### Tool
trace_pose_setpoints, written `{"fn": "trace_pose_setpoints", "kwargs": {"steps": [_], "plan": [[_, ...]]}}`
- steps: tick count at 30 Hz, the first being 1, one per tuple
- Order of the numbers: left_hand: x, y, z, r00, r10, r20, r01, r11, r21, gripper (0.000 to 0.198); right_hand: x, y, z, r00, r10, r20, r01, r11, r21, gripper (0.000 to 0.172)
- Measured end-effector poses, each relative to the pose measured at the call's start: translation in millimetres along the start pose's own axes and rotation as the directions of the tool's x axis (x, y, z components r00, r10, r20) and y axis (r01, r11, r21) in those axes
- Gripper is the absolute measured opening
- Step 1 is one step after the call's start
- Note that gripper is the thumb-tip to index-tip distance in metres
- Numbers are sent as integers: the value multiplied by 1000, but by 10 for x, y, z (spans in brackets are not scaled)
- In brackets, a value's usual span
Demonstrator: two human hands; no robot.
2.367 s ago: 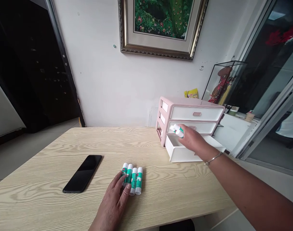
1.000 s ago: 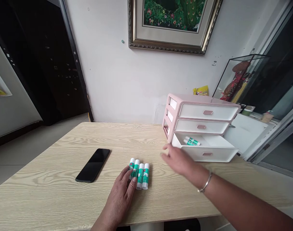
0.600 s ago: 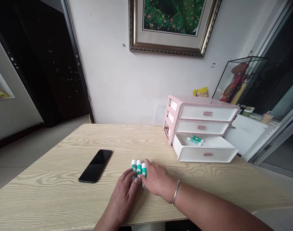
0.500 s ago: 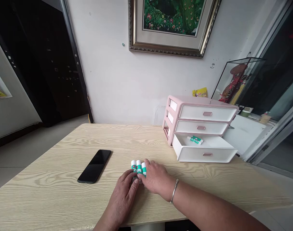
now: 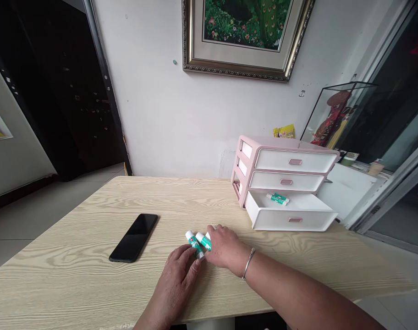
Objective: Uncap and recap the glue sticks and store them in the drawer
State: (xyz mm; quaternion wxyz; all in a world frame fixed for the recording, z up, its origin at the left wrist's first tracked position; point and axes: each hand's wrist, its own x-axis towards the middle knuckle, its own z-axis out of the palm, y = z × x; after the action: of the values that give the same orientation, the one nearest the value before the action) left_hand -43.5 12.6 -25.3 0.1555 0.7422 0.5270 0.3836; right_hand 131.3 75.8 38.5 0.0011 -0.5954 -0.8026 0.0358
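Note:
Several green and white glue sticks (image 5: 199,241) lie on the wooden table (image 5: 92,284), now skewed out of their row. My right hand (image 5: 225,247) covers the rightmost ones, fingers curled over them. My left hand (image 5: 176,277) lies flat beside them, fingertips against the nearest stick. At the right stands a pink drawer unit (image 5: 264,158) with its white bottom drawer (image 5: 291,219) pulled out. Two glue sticks in the drawer (image 5: 277,198) lie near its back.
A black phone (image 5: 133,237) lies face up to the left of the sticks. A framed picture (image 5: 243,36) hangs on the wall behind. A glass display case (image 5: 332,114) stands to the right beyond the table's edge.
My right hand put a glue stick in the open drawer, came back to the row on the table and closed over the right sticks. The sticks have since tilted out of line.

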Motion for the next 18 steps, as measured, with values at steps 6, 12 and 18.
{"fn": "trace_pose_setpoints", "kwargs": {"steps": [6,12,18], "plan": [[10,26,-24,999,27,33,-27,1000,3,34,43,86,26,999,-7,42,5,999,38,57],[11,18,-15,999,20,49,-21,1000,15,36,-9,72,-48,999,0,53,0,1000,6,51],[7,4,0,997,42,64,-43,999,9,35,-15,139,52,1000,-27,-5,27,1000,5,52]]}}
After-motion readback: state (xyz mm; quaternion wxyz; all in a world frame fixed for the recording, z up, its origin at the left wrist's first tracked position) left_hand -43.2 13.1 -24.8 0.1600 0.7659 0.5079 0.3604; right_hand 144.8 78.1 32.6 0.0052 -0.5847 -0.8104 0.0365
